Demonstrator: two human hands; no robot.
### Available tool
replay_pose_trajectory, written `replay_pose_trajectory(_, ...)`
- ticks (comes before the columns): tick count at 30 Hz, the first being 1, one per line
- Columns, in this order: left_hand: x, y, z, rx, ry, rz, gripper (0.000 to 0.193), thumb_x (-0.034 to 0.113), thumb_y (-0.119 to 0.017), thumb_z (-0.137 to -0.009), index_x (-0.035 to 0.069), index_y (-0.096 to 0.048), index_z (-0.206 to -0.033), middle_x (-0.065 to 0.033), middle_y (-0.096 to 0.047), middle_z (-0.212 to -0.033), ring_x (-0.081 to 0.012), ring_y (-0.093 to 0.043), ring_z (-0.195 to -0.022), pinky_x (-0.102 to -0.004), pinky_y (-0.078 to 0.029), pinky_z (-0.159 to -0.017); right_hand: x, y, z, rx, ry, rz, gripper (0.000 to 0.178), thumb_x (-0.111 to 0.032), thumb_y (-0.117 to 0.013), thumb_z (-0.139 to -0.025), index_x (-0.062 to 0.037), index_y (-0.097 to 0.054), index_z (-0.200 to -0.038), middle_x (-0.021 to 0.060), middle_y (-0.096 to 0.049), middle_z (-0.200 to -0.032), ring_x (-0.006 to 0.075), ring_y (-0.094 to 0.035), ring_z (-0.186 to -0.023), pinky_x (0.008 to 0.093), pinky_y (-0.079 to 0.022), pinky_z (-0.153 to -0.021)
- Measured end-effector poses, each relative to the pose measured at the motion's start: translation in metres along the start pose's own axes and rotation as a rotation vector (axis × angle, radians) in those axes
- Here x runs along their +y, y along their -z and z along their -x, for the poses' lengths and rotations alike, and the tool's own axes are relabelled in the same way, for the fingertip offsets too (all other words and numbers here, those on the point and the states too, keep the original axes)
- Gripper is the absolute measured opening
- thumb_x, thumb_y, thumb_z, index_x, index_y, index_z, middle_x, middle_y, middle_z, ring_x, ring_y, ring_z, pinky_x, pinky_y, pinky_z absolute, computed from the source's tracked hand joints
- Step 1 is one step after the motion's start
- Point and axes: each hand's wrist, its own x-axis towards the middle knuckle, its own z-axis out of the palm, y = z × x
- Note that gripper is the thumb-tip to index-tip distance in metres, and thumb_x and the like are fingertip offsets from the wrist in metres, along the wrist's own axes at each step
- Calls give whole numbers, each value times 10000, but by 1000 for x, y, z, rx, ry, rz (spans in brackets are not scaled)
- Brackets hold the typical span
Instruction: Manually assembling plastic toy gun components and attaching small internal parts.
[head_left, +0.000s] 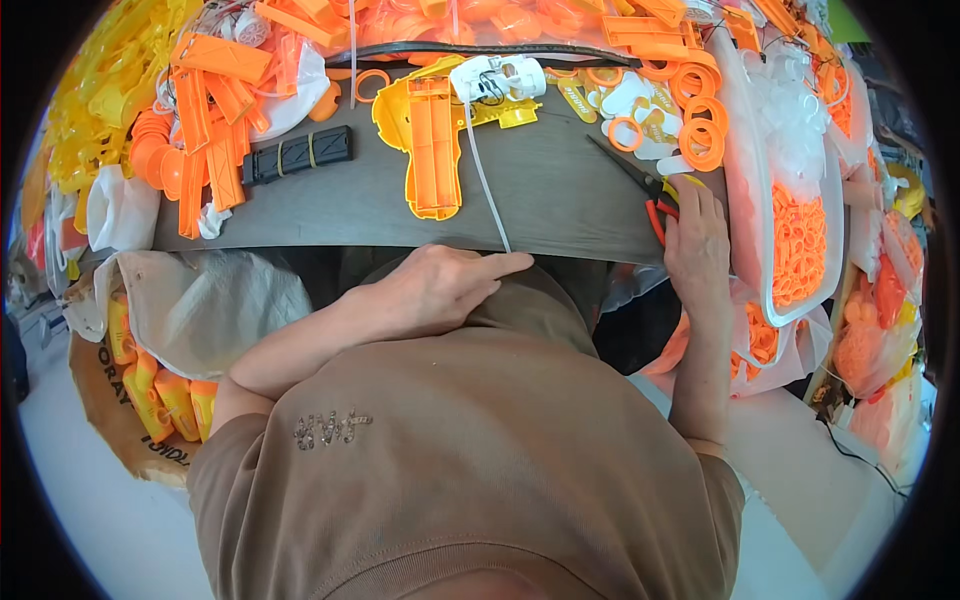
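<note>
On the dark table lies a yellow toy-gun shell (395, 110) with an orange grip piece (433, 150) in it. A white cylindrical unit with wires (498, 78) rests at the shell's upper right. From it a thin white tube (484, 175) runs down to the table's near edge. There my left hand (450, 285) has its fingers bent and pinches the tube's lower end at the index finger. At the right, my right hand (698, 240) is closed around the red and yellow handles of scissors (630, 168). Their dark blades point up and left, apart from the shell.
A black bar with two bands (298, 155) lies left of the shell. Orange pieces (225, 110) crowd the left, orange rings (703, 130) and small labels the right. A clear bin of orange parts (798, 250) stands right; a bag of yellow-orange pieces (170, 400) is at lower left.
</note>
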Motion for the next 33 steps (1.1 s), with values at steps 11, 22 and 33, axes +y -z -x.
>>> replay_pose_trajectory(11, -14, -26, -6, 427, -303, -280, 304, -55, -644, -737, -5, -602, -1035, -68, -534, -637, -204, -551, -521, -314, -452, -461, -6, 31, 17, -156, 31, -358, 428, 53, -582, -739, -20, -448, -1139, 121, -514, -960, 222, -556, -842, 329, -468, -763)
replay_pose_trajectory(22, -16, -24, -5, 409, -362, -227, 252, -73, -639, -694, -16, -624, -939, -110, -617, -779, -243, -620, -627, -318, -504, -523, -36, -3, 72, -727, -65, -950, 878, -582, -690, -702, -21, -385, -1304, 88, -518, -1017, 176, -504, -900, 294, -419, -797)
replay_pose_trajectory(33, -19, -26, -4, 402, -348, -252, 211, -59, -644, -693, 11, -613, -890, -91, -603, -786, -231, -609, -617, -309, -498, -516, -66, -20, 60, -718, 28, -934, 606, -439, -626, -827, -10, -451, -1217, 146, -567, -970, 270, -575, -876, 341, -446, -779)
